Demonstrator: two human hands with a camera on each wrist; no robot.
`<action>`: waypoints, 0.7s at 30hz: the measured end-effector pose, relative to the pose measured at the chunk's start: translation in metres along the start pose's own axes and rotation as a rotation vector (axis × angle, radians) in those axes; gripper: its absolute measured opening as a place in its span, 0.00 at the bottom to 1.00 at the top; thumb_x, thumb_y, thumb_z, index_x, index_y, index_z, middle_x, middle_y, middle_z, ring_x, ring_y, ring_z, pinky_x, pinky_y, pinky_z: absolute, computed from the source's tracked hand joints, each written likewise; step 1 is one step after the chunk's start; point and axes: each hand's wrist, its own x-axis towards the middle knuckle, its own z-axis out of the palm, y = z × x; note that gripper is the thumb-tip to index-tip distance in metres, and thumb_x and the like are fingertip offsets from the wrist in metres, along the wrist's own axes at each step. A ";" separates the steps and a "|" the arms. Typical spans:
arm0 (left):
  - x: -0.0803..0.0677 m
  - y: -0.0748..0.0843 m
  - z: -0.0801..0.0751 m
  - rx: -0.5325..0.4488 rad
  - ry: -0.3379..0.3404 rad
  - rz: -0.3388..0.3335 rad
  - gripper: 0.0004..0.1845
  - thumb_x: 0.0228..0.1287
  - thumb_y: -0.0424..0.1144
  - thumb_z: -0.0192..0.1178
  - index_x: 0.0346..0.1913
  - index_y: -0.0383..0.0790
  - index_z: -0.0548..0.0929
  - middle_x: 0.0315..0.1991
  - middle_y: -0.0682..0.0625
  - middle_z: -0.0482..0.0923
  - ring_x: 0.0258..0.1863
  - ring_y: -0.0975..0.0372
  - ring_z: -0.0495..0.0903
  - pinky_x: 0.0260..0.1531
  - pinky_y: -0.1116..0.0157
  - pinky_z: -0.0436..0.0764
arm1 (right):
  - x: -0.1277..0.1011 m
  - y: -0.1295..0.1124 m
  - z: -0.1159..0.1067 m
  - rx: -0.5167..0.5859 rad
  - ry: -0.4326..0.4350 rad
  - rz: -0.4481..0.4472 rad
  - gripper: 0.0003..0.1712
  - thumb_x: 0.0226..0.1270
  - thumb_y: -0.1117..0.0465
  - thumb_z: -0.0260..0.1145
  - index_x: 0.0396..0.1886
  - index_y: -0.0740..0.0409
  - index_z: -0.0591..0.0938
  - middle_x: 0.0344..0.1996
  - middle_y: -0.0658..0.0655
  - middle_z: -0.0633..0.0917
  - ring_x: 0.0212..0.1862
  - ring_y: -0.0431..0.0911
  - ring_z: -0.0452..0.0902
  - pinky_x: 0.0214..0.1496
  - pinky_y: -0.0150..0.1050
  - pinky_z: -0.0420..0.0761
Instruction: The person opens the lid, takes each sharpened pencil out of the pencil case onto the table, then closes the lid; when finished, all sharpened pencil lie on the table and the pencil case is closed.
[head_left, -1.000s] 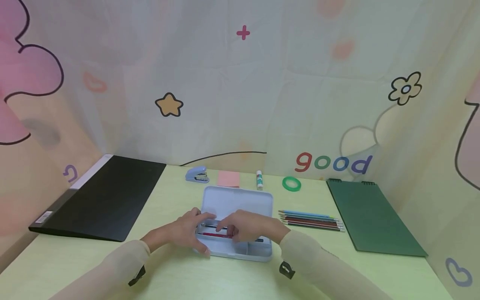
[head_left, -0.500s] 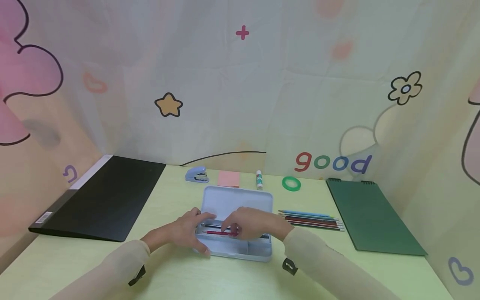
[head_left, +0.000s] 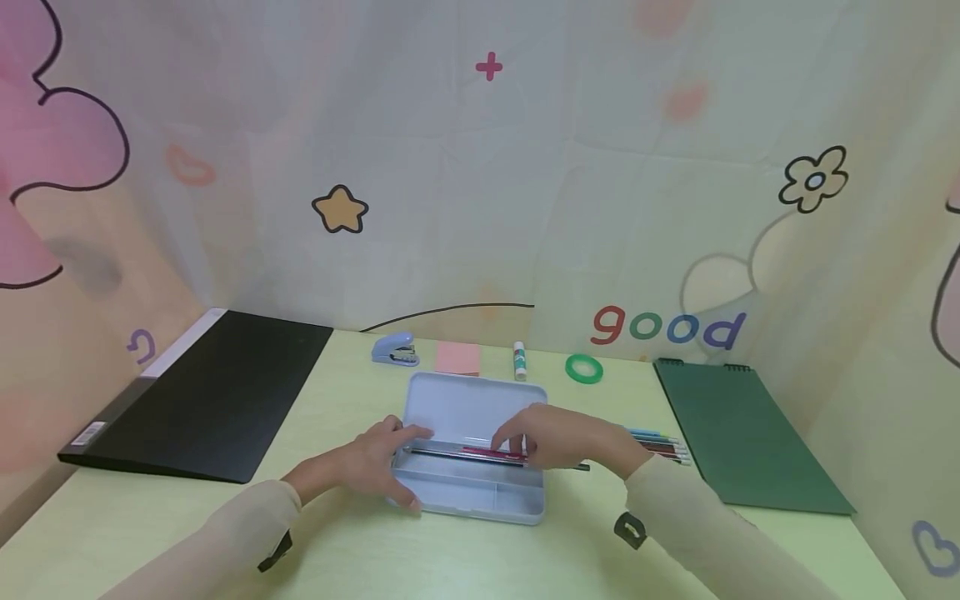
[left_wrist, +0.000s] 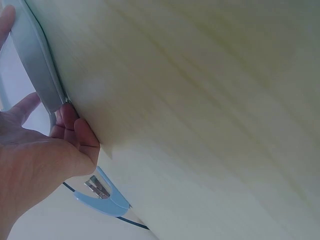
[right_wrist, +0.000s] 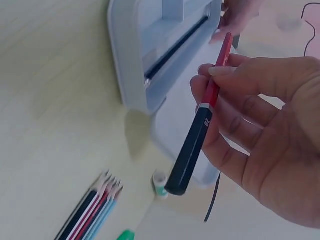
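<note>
An open light-blue pencil case (head_left: 468, 492) lies on the pale green table, its lid (head_left: 472, 408) tilted back. My left hand (head_left: 371, 462) grips the case's left end (left_wrist: 42, 75), thumb on the front and fingers over the rim. My right hand (head_left: 558, 437) pinches a red pen with a dark cap (right_wrist: 202, 122) and holds it level over the case's right side (head_left: 495, 452). In the right wrist view a dark pen (right_wrist: 175, 47) lies in the case's tray.
Several coloured pencils (head_left: 660, 446) lie right of the case. A green spiral notebook (head_left: 738, 437) is far right, a black folder (head_left: 210, 396) far left. Along the back sit a blue stapler (head_left: 395, 350), a pink pad (head_left: 457, 357), a glue stick (head_left: 519, 360) and a green tape roll (head_left: 583, 367).
My right hand has lifted the red pen out of the case's tray and moved it to the right. The left hand has stayed on the case's left end.
</note>
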 end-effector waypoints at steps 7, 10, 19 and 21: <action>-0.001 0.000 0.001 0.002 0.003 0.010 0.49 0.42 0.52 0.81 0.70 0.48 0.70 0.50 0.45 0.65 0.49 0.54 0.65 0.47 0.57 0.69 | -0.027 0.026 -0.006 0.046 0.024 0.074 0.23 0.61 0.73 0.68 0.54 0.50 0.85 0.38 0.50 0.86 0.39 0.43 0.79 0.44 0.38 0.82; -0.001 -0.001 0.002 0.001 0.004 0.022 0.49 0.42 0.51 0.81 0.70 0.47 0.70 0.50 0.45 0.66 0.49 0.54 0.65 0.46 0.57 0.69 | -0.039 0.041 -0.004 0.071 0.047 0.065 0.24 0.61 0.74 0.67 0.56 0.51 0.84 0.36 0.52 0.86 0.37 0.42 0.77 0.41 0.35 0.80; -0.001 -0.002 0.002 0.001 0.013 0.030 0.50 0.41 0.52 0.81 0.71 0.48 0.69 0.49 0.45 0.65 0.47 0.55 0.65 0.44 0.59 0.68 | -0.074 0.080 0.003 0.062 0.159 0.067 0.24 0.59 0.75 0.65 0.55 0.54 0.84 0.35 0.50 0.85 0.35 0.40 0.73 0.38 0.33 0.75; -0.002 -0.001 0.001 0.001 0.014 0.033 0.50 0.42 0.52 0.81 0.71 0.48 0.69 0.48 0.45 0.65 0.47 0.55 0.65 0.44 0.59 0.67 | -0.080 0.087 0.007 0.053 0.187 0.077 0.24 0.59 0.75 0.65 0.55 0.56 0.83 0.34 0.50 0.85 0.35 0.40 0.74 0.38 0.34 0.76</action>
